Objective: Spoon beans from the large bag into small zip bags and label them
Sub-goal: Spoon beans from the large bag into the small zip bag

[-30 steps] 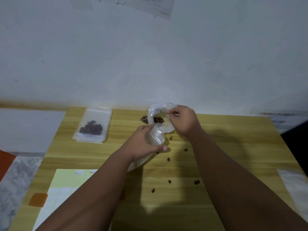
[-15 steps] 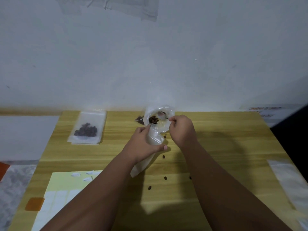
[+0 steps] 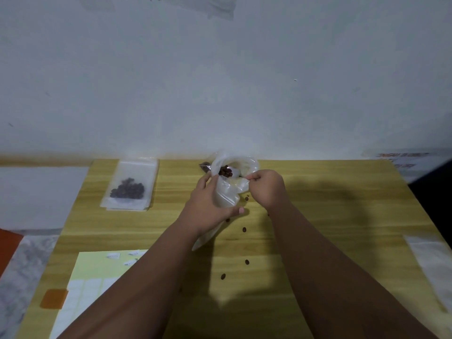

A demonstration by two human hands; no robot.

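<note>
Filling the small bag [image 3: 227, 196] held over the bench [image 3: 330, 216], we grip it with our left fingers [image 3: 241, 210] while our right fingers [image 3: 253, 177] pinch what seems a spoon [image 3: 235, 172] of beans [image 3: 225, 171]; next, we should tip slowly.

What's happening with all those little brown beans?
A person is filling a small clear plastic zip bag with dark brown beans. The left hand grips the bag over the yellow wooden table. The right hand pinches what looks like a small white spoon at the bag's open mouth. Loose beans lie scattered on the table. A filled zip bag lies far left, and a pale yellow label sheet lies nearer.
</note>
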